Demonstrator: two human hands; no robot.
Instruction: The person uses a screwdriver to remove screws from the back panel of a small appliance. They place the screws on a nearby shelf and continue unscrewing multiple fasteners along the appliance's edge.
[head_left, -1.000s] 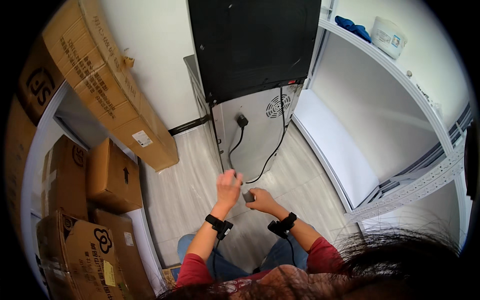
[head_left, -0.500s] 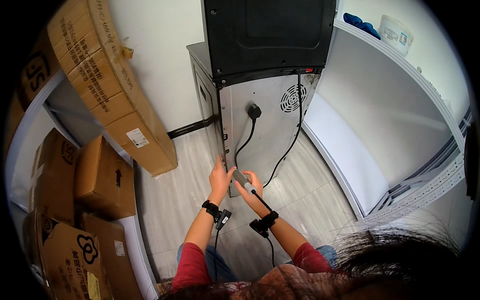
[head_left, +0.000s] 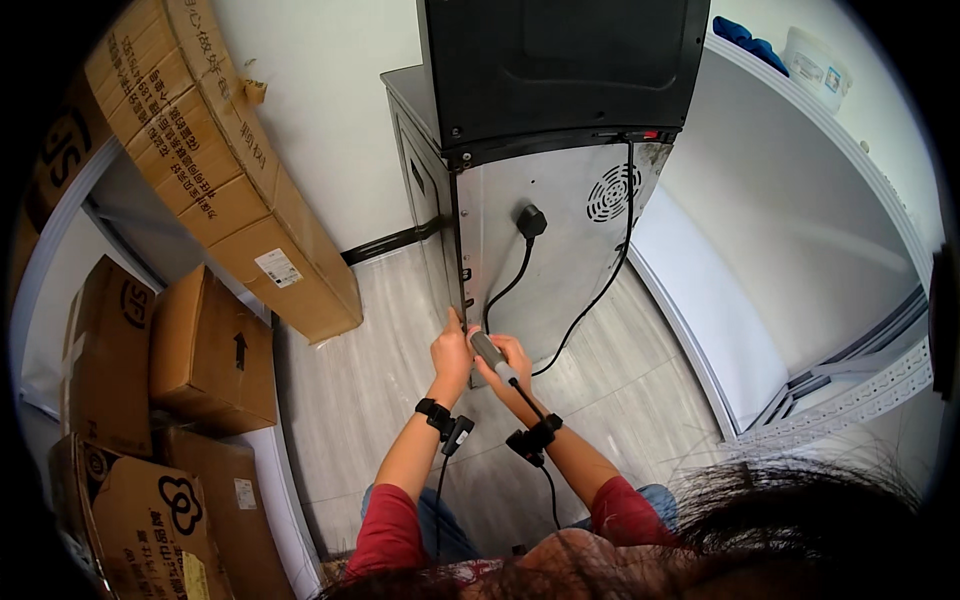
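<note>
A tall machine with a black upper housing [head_left: 570,70] and a grey metal rear panel [head_left: 560,280] stands in front of me. My right hand [head_left: 508,358] is closed around a grey corded electric screwdriver [head_left: 489,352]. The tool slants up and left toward the panel's lower left edge, and its tip is hidden. My left hand [head_left: 452,352] is at that same edge, one finger pointing up along it and the thumb beside the tool. Whatever its curled fingers hold is hidden. A black plug [head_left: 531,221] with a cable sits on the panel.
Cardboard boxes [head_left: 212,350] are stacked on a white shelf at the left, and a tall carton [head_left: 270,235] leans by the wall. At the right stands a white shelf frame [head_left: 690,350] with a white tub [head_left: 815,70] on top. A second black cable [head_left: 600,295] hangs down the machine.
The machine and both hands sit slightly farther right in the picture. My hands keep their place at the panel's edge, with the screwdriver still in my right hand.
</note>
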